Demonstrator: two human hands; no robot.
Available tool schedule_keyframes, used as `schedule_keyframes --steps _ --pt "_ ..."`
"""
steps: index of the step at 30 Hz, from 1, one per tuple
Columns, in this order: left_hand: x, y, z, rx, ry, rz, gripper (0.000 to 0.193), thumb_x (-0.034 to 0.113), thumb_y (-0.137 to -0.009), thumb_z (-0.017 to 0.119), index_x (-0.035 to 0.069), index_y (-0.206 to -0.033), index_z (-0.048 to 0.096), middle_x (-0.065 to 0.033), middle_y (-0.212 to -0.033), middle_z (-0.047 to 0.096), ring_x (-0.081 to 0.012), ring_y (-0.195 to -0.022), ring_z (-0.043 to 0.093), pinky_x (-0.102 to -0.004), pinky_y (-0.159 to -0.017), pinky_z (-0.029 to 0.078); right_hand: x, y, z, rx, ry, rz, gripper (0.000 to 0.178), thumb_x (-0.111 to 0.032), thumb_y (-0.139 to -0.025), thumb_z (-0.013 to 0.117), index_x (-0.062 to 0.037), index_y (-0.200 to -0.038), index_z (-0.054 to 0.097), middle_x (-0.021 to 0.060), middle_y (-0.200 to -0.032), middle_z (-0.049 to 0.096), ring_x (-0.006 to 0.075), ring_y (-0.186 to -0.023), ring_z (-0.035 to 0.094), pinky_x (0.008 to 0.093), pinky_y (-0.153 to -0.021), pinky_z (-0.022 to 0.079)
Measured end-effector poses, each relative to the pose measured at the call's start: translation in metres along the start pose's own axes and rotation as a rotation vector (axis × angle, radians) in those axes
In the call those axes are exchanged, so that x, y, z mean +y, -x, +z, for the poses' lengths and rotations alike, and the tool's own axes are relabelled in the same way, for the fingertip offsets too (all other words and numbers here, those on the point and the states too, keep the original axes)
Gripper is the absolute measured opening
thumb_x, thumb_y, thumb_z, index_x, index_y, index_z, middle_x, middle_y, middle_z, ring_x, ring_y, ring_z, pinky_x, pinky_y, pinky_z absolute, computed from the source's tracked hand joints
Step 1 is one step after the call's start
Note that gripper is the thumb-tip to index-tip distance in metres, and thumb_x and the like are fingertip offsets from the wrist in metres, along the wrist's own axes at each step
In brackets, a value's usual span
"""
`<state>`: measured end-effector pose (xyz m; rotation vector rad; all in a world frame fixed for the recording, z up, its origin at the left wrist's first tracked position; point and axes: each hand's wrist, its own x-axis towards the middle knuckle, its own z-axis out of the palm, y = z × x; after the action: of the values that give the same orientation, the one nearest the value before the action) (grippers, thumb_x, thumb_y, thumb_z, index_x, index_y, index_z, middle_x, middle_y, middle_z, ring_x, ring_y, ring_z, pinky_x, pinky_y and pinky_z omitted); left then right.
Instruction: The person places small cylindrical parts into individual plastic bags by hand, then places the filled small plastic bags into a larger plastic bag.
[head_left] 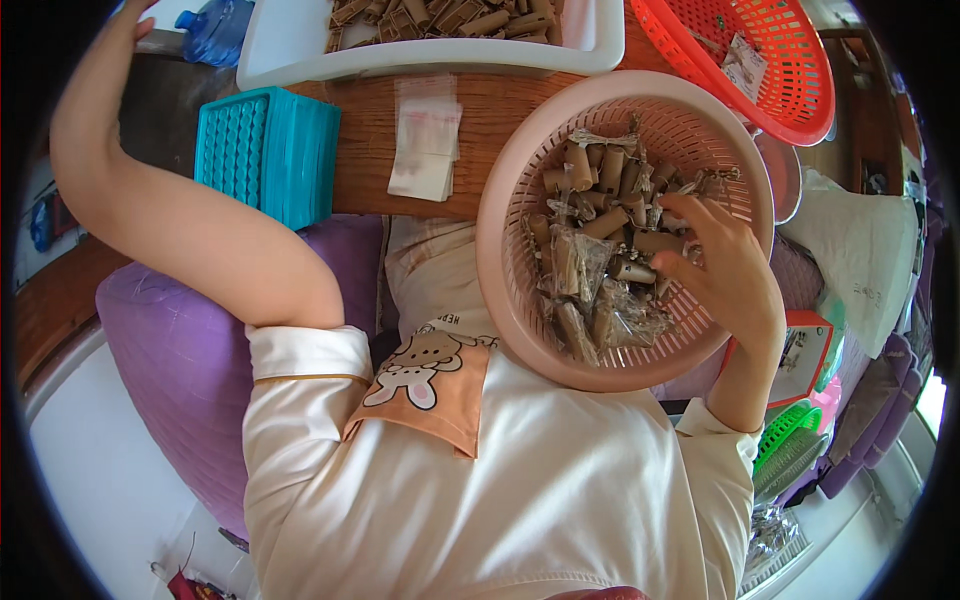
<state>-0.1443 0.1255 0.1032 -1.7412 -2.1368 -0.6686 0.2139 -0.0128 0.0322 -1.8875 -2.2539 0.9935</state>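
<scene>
Landmark: pink round slotted plastic basket (497, 250). Short brown cylindrical tubes (603, 223), some in clear plastic wrapping, lie inside it. Right hand (735, 262) over the basket's right portion: thumb and fingers parted, grasp released, fingertips at the tubes; contact unclear. Left hand (134, 18) far left of the basket, cut off by the view's rim; grip cannot be told. Translucent blue plastic bottle (215, 32) near it. Left of the basket, on the brown wooden counter (362, 165): flat clear plastic bags (425, 150), then stacked teal plastic trays (300, 165).
</scene>
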Motion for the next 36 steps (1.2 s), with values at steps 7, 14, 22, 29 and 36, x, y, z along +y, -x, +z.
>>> schedule_keyframes --steps 7,14,22,29,36 --pt "0.061 0.081 0.010 -0.726 0.885 0.380 0.027 0.019 -0.077 0.059 0.005 -0.100 0.057 -0.0038 -0.090 0.060 -0.0158 -0.081 0.056 -0.0226 -0.073 0.042 0.015 0.019 -0.037 0.357 -0.323 0.110 0.029 -0.013 -0.078 0.055 -0.0008 -0.104 0.051 0.0078 -0.089 0.058 0.0141 -0.080 0.056 0.0260 -0.072 0.043" --pt "0.068 0.117 0.017 -0.957 0.907 0.609 0.033 0.021 -0.070 0.064 0.005 -0.097 0.054 -0.0105 -0.080 0.058 -0.0224 -0.067 0.058 -0.0302 -0.061 0.046 0.181 0.121 -0.157 0.578 -0.552 -0.246 0.038 -0.031 -0.084 0.049 0.0011 -0.104 0.050 0.0080 -0.098 0.053 0.0169 -0.085 0.053 0.0282 -0.071 0.042" --pt "0.057 0.125 0.028 -0.955 1.077 0.322 0.031 0.024 -0.076 0.059 0.001 -0.097 0.053 -0.0103 -0.082 0.059 -0.0211 -0.071 0.058 -0.0285 -0.064 0.046 0.339 0.059 -0.151 0.144 0.296 1.004 0.057 -0.037 -0.078 0.051 -0.0089 -0.125 0.037 0.0167 -0.105 0.055 0.0312 -0.087 0.055 0.0370 -0.076 0.043" --pt "0.041 0.169 0.090 -0.610 0.263 0.182 0.030 0.023 -0.076 0.057 0.003 -0.097 0.051 -0.0148 -0.087 0.058 -0.0326 -0.077 0.056 -0.0406 -0.063 0.046 0.109 0.038 -0.080 0.607 0.119 0.341 0.024 -0.020 -0.081 0.051 -0.0045 -0.099 0.057 0.0087 -0.078 0.061 0.0127 -0.058 0.053 0.0245 -0.054 0.042" --pt "0.031 0.185 0.126 -0.549 0.250 0.071 0.043 0.021 -0.072 0.062 0.007 -0.110 0.046 -0.0173 -0.095 0.052 -0.0350 -0.089 0.051 -0.0412 -0.072 0.044 0.004 0.013 0.004 0.033 0.073 -0.055 0.031 -0.012 -0.068 0.063 -0.0042 -0.096 0.055 0.0116 -0.083 0.057 0.0274 -0.070 0.055 0.0327 -0.064 0.044"
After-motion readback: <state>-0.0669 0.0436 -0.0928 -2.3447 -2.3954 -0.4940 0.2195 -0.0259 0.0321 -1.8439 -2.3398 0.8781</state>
